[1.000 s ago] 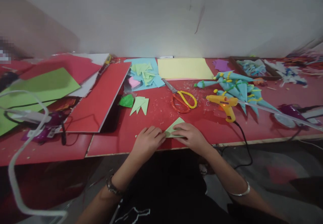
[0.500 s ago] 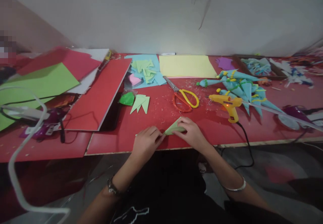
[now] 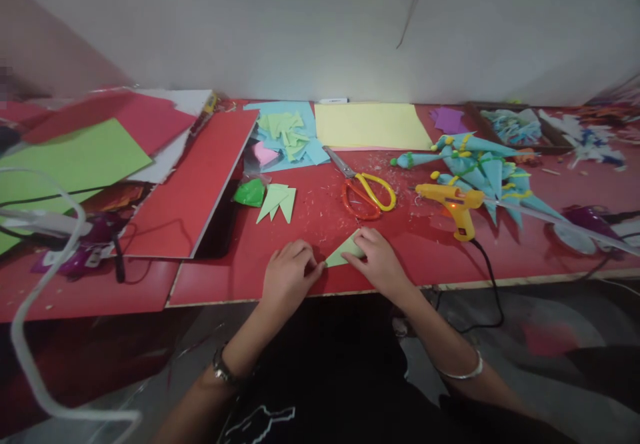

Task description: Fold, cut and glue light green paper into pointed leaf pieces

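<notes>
A pale green folded paper (image 3: pixel 341 252), a narrow triangle, lies at the front of the red table. My right hand (image 3: pixel 379 264) grips its wide end between thumb and fingers. At the pointed left end, my left hand (image 3: pixel 291 272) has its fingers curled and its thumb and fingertip at the paper's tip. Several small folded green triangles (image 3: pixel 278 201) lie beyond my left hand. Scissors (image 3: pixel 367 194) with one red and one yellow handle rest behind the paper.
A yellow glue gun (image 3: pixel 457 207) stands right, its black cord hanging over the edge. Blue paper cones (image 3: pixel 485 171) are heaped behind it. Yellow sheets (image 3: pixel 373 125) and cut green pieces (image 3: pixel 285 134) lie at the back. A red board (image 3: pixel 195 184) leans left, beside a white bent tube (image 3: pixel 30 357).
My left fingers have drawn slightly away from the folded paper, with the thumb now at its tip. More of the paper shows. My right hand keeps its grip, and the view has shifted slightly.
</notes>
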`<state>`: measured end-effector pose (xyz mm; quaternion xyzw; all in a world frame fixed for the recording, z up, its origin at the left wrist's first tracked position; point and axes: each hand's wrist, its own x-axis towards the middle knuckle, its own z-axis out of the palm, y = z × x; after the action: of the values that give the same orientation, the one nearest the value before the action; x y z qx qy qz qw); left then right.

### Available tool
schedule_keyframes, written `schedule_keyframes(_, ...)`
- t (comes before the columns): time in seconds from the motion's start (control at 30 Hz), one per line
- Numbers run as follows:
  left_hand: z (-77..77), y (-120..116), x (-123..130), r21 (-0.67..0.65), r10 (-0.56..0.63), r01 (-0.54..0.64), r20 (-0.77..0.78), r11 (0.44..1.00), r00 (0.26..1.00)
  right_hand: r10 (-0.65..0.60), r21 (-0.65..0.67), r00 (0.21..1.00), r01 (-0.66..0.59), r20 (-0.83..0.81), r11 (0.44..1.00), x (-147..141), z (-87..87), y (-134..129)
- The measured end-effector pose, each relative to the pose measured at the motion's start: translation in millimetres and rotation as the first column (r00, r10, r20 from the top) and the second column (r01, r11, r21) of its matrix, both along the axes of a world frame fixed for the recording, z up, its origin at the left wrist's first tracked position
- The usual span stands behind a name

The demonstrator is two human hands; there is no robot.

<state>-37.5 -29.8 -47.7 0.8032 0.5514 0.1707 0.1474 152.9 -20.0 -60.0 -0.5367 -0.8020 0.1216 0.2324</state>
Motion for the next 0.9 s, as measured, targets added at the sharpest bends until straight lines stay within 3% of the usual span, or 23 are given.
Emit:
schedule_keyframes(0.2,2.7,1.9,-4.1,-0.073,-0.024,0.026,0.028,0.997,0.999,-0.074,0.019,0.992,0.072,0.103,0.997,-2.2,1.9,-2.3)
schedule_keyframes(0.43,4.9,7.0,-13.3,-0.079,-0.145,0.142,-0.023,0.987,0.989,-0.105,0.037,0.989,0.102,0.108,0.994,-3.2,0.5,-3.2)
schedule_keyframes(0.53,5.1,6.6,-12.4,-0.019,-0.274,0.274,-0.123,0.962,0.954,-0.152,0.034,0.985,0.149,0.082,0.988,-4.3,0.2,-4.6)
schedule_keyframes(0.63,7.6,4.4,-10.5,0.031,-0.4,0.424,-0.276,0.905,0.874,-0.186,0.033,0.978,0.183,0.094,0.982,-5.9,0.6,-6.8)
schedule_keyframes(0.77,14.0,0.4,-9.6,0.053,-0.414,0.475,-0.413,0.878,0.811,-0.252,0.057,0.959,0.246,0.132,0.968,-5.8,0.6,-9.6)
schedule_keyframes(0.9,18.1,-1.9,-9.2,0.04,-0.412,0.48,-0.454,0.876,0.79,-0.272,0.054,0.949,0.267,0.156,0.962,-2.0,0.9,-12.2)
